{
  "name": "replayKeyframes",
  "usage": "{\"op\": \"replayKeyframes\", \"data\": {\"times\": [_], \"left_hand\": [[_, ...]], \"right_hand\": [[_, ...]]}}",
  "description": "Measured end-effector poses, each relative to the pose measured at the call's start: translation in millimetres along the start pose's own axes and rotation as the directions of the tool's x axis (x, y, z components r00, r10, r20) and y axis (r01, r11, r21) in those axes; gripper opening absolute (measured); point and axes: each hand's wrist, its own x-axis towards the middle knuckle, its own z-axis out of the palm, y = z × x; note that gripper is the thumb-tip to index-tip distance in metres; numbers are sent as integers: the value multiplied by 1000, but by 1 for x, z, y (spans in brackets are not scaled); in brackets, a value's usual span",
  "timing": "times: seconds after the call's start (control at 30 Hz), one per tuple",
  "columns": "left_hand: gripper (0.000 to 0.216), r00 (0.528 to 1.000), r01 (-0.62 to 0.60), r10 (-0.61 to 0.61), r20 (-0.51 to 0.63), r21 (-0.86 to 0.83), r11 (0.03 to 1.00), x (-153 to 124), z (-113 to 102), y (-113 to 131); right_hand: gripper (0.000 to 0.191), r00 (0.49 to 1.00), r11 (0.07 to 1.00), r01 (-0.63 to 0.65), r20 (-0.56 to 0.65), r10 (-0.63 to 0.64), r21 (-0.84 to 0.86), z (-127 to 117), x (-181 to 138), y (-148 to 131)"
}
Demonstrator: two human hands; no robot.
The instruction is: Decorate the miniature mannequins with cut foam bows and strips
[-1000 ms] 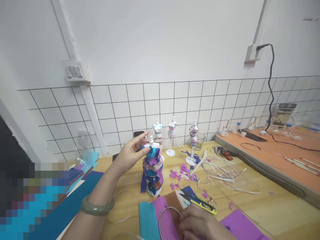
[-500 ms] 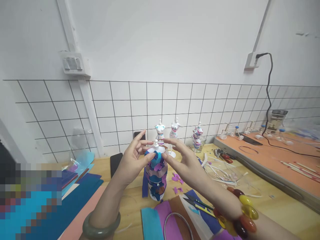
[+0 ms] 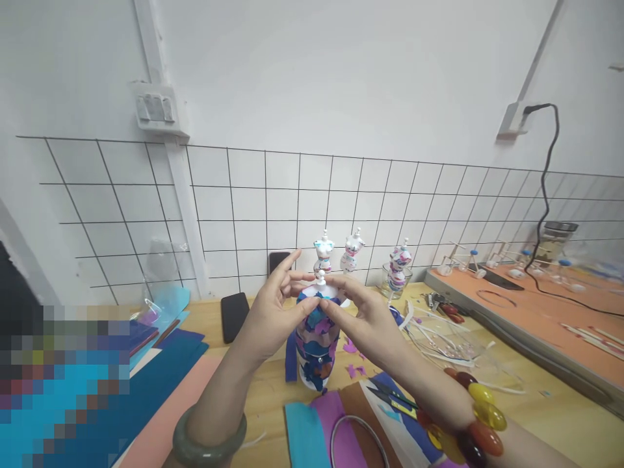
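Blue, purple and white, the form [image 3: 318, 341] stands upright on the table [image 3: 266, 393], directly before the person, with both hands at its top. A second ago only the left hand [image 3: 277, 311] was up here; the right hand [image 3: 368, 318] was low in front of the form, over the strips [image 3: 305, 432]. Half a second ago both had reached it, thumbs apart on either side of the blue trim [image 3: 319, 318]. Now the thumbs have drawn nearly together at the front of the form's neckline, just over that trim, while the other fingers curve round behind. So both hands hold the form by its top edge, lightly by the look of it; how firmly the hidden fingertips press cannot be told.

This suggests that cutting is set aside for the moment and the trim is being pinched or settled, with closer, two-handed control. The scissors [image 3: 390, 396] lie in front and to the right of the form, out of either grasp, and the ring [image 3: 333, 441] rests on the strips in front of it.
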Motion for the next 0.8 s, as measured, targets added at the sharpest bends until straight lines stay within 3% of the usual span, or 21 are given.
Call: {"op": "replayKeyframes", "data": {"times": [0.5, 0.8], "left_hand": [[76, 1000, -1, -1, -9, -196, 981, 3, 3, -13], [70, 998, 21, -2, 66, -284, 959, -1, 1, -15]], "right_hand": [[24, 999, 997, -47, -22, 49, 60, 0, -1, 6], [25, 993, 990, -110, -22, 112, 92, 1, 1, 10]]}}
